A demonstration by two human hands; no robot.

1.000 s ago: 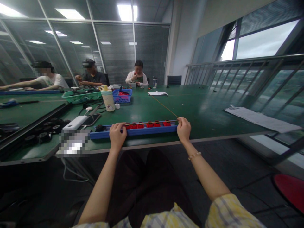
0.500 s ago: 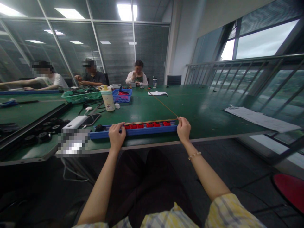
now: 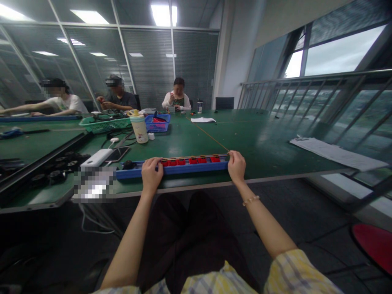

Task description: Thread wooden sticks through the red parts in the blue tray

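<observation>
A long blue rail (image 3: 183, 172) lies along the near edge of the green table (image 3: 260, 143), carrying a row of small red blocks (image 3: 192, 161). My left hand (image 3: 151, 174) rests over its middle, fingers curled at the first red block. At the rail's far end my right hand (image 3: 236, 166) pinches a thin orange cord (image 3: 211, 139). That cord runs taut along the red blocks between my hands, and also stretches away across the table. A small dark round part (image 3: 128, 164) sits on the rail left of my left hand.
Left of the rail lie a white power bank (image 3: 97, 157) and a phone (image 3: 119, 154). Farther back stand a cream bottle (image 3: 139, 129), a blue basket (image 3: 156, 123) and a green basket (image 3: 105, 125). Papers (image 3: 337, 153) lie at right. A co-worker (image 3: 179, 98) sits across the table.
The cord between my hands now shows as a line along the red blocks, unseen in the oldest frame. My hands have barely moved.
</observation>
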